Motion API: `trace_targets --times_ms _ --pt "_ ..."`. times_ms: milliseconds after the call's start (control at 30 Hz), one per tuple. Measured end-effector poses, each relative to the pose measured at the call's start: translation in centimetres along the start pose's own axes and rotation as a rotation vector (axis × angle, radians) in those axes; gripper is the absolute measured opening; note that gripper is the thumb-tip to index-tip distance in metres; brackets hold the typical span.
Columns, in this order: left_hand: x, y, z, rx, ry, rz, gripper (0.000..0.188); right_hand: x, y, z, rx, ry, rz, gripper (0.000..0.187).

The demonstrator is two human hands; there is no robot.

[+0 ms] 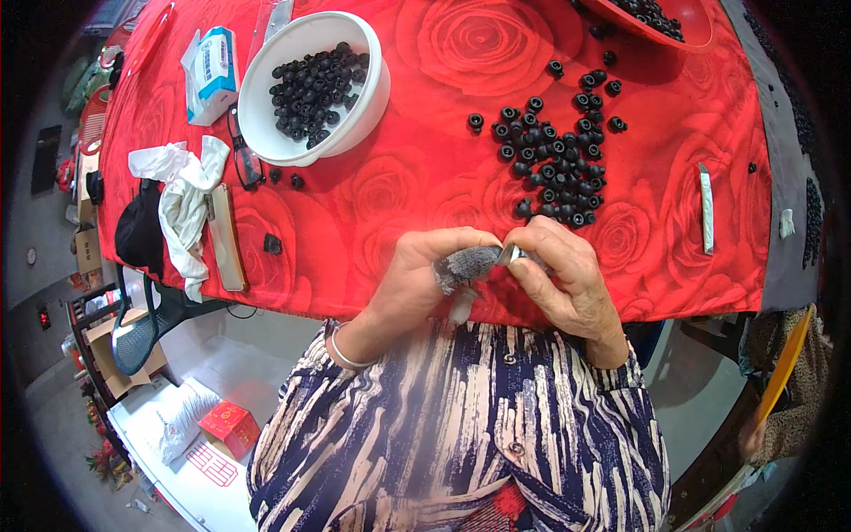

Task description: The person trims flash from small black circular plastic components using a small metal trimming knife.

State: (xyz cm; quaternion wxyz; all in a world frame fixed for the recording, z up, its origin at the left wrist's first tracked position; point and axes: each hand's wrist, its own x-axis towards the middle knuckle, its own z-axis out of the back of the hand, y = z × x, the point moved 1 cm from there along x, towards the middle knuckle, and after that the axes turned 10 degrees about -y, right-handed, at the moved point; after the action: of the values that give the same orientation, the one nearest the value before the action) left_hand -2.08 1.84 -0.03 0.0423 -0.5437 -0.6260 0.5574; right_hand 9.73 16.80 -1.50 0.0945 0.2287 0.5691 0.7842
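Both my hands meet at the table's near edge, fingertips almost touching. My left hand (409, 273) is closed around a grey, speckled, cloth-like piece (467, 266), which may be wrapped on a finger. A small whitish bit (462, 306) pokes out below it. Between thumb and finger, my right hand (567, 277) pinches a small silvery piece (511, 254) against the tip of the left thumb. Its exact kind is too small to tell. Just beyond the hands lies a loose pile of small black round parts (550, 168) with hollow centres.
A white bowl (377, 106) holds more black parts, and a red basin (700, 35) stands far right. At left lie a tissue pack (213, 75), glasses (248, 164), white cloth (186, 208) and a brown phone case (228, 239). A slim white-handled tool (706, 208) lies right.
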Motion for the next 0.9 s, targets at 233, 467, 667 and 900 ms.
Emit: trace_targets --times_ms 233,467,667,900 --pt "0.3 0.2 0.0 -0.025 -0.027 -0.037 0.016 -0.2 0.4 -0.1 0.117 -0.102 -0.179 0.014" --pt "0.8 1.1 -0.2 0.728 -0.219 -1.066 0.031 -0.2 1.5 -1.9 0.204 -0.191 -0.463 0.016" --pt "0.2 0.7 0.6 -0.211 0.006 0.032 0.012 -0.1 0.8 -0.7 0.071 -0.113 -0.071 0.019" --pt "0.6 2.0 1.1 -0.229 0.229 0.289 0.014 0.2 1.5 -0.3 0.004 0.015 0.219 0.029"
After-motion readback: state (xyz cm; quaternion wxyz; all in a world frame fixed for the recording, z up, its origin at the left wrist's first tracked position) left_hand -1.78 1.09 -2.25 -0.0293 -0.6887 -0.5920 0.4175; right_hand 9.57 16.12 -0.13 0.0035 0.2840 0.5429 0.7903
